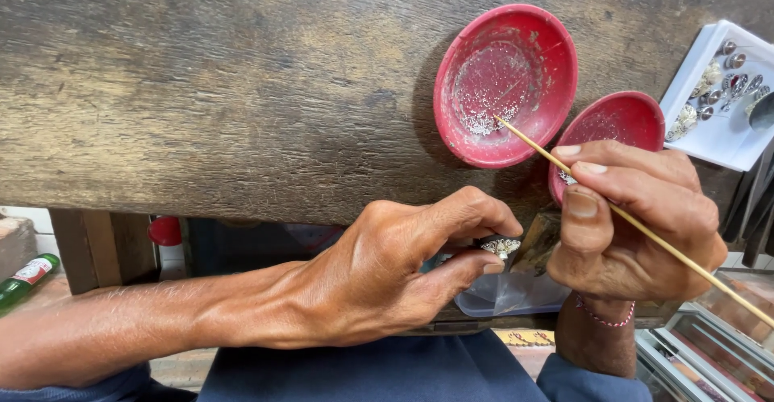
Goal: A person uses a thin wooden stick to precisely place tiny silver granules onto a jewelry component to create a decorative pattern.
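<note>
Worn, scarred wood fills the top of the view, a heavy old table (242, 87) with two red dishes sitting on it near the right. Down at its front edge the left hand (387, 273) is pinched closed, thumb and forefinger clamping a small silvery ornament (501, 246) just off the table's lip. The right hand (629, 224) is curled shut round a thin wooden stick (637, 224), held like a pen, and its tip reaches up into the larger red dish (506, 83), right at a little heap of tiny pale grains (481, 122). The smaller red dish (617, 124) sits just beside it, partly hidden behind the right knuckles.

To do this well, I'd say: touch the tip down lightly on one grain rather than ploughing through the heap, and lift straight up so nothing scatters. Keep the ornament steady in that pinch, its face turned up, braced against the table edge. Whether a grain is already on the tip, hard to tell; it's too fine to make out.

Over on the far right, a white tray (726, 148) carries more small silvery pieces. Below the hands, a clear plastic tub (516, 293) sits under the work, a sensible catch for anything dropped. A green bottle (26, 277) lies far left.
</note>
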